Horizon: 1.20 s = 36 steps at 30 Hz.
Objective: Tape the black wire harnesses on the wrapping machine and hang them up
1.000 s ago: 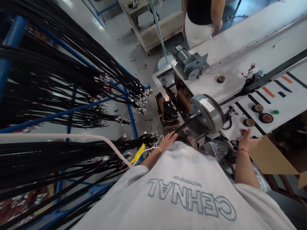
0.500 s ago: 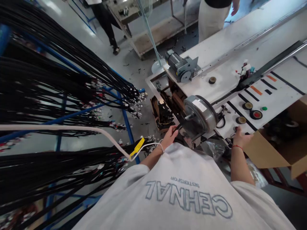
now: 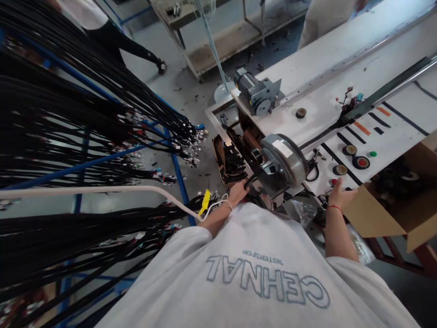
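Note:
My left hand (image 3: pixel 238 192) is closed around a dark cable bundle (image 3: pixel 251 180) where it leaves the round machine head (image 3: pixel 286 159). Beyond the head, the black wire harness (image 3: pixel 322 135) runs up along the bench towards a cluster of small connectors (image 3: pixel 350 101). At the bench's near edge, my right hand (image 3: pixel 339 197) has its fingers apart, with one fingertip close to a red push button (image 3: pixel 333 182). Whether that finger touches the button, I cannot tell. Nothing shows in the right hand.
Tape rolls (image 3: pixel 340 170) and a green button (image 3: pixel 373 154) are on the bench (image 3: pixel 317 109). A cardboard box (image 3: pixel 375 212) stands at right, a motor (image 3: pixel 257 91) at the far corner. Harnesses hang on a blue rack (image 3: pixel 179 175) at left. Two people are beyond.
My left hand has shifted slightly left and down, still on the bundle. The red button shows more beside my right fingertip. At upper left, a person has come further into view.

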Motion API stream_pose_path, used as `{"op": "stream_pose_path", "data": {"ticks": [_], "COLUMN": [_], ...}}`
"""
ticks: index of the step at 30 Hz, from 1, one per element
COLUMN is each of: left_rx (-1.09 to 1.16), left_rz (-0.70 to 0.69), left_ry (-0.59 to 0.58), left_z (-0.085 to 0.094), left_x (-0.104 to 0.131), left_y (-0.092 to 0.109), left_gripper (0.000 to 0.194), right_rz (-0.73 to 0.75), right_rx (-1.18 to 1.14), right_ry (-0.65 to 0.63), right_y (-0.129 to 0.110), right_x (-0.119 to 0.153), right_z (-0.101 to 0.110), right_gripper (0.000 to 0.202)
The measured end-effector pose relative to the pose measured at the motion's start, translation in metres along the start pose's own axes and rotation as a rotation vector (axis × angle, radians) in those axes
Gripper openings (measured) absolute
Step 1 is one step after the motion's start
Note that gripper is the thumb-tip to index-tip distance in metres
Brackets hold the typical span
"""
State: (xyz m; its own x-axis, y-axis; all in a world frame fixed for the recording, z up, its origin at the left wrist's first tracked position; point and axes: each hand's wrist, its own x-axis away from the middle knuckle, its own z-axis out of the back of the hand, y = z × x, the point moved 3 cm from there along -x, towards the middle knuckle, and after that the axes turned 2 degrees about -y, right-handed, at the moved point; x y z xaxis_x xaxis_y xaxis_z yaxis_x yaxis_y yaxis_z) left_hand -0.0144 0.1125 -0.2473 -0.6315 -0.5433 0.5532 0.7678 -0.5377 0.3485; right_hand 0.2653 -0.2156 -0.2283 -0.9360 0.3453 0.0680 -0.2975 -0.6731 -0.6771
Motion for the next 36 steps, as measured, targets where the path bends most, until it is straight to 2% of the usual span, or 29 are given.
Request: {"op": "stream_pose_path", "data": {"ticks": [3, 7, 11, 15, 19, 24, 31, 36], "left_rx": [0.002, 0.032, 0.088, 0.209, 0.314, 0.389, 0.467, 0.455], "left_rz": [0.027, -0.026, -0.128, -0.180, -0.179, -0.212, -0.246, -0.294], "left_ry": [-0.050, -0.041, -0.003, -0.018, -0.018, 0.007, 0.043, 0.033], "left_z": [-0.003, 0.019, 0.047, 0.050, 0.038, 0.028, 0.031, 0.036], "left_x": [-0.014, -0.013, 0.015, 0.050, 0.069, 0.075, 0.070, 0.064], "left_y": [-0.018, -0.047, -0.076, -0.088, -0.082, -0.069, -0.051, -0.033], "left_gripper": [0.020, 0.016, 0.015, 0.021, 0.021, 0.024, 0.029, 0.036], "right_rz": [0.011, 0.013, -0.019, 0.013, -0.022, -0.075, -0.062, -0.051], "right_rx": [-0.011, -0.017, 0.004, 0.002, 0.044, 0.063, 0.029, -0.003], "right_ry": [0.019, 0.014, 0.008, 0.011, -0.020, -0.035, -0.033, -0.019], "right_y": [0.000, -0.001, 0.001, 0.001, -0.002, -0.005, -0.003, -0.003], "right_x": [0.000, 0.000, 0.000, 0.001, 0.003, 0.005, 0.003, 0.004], "right_z": [0.000, 0.001, 0.001, 0.001, 0.001, 0.003, 0.002, 0.002], "right_gripper": [0.076, 0.078, 0.087, 0.079, 0.083, 0.081, 0.074, 0.080]}}
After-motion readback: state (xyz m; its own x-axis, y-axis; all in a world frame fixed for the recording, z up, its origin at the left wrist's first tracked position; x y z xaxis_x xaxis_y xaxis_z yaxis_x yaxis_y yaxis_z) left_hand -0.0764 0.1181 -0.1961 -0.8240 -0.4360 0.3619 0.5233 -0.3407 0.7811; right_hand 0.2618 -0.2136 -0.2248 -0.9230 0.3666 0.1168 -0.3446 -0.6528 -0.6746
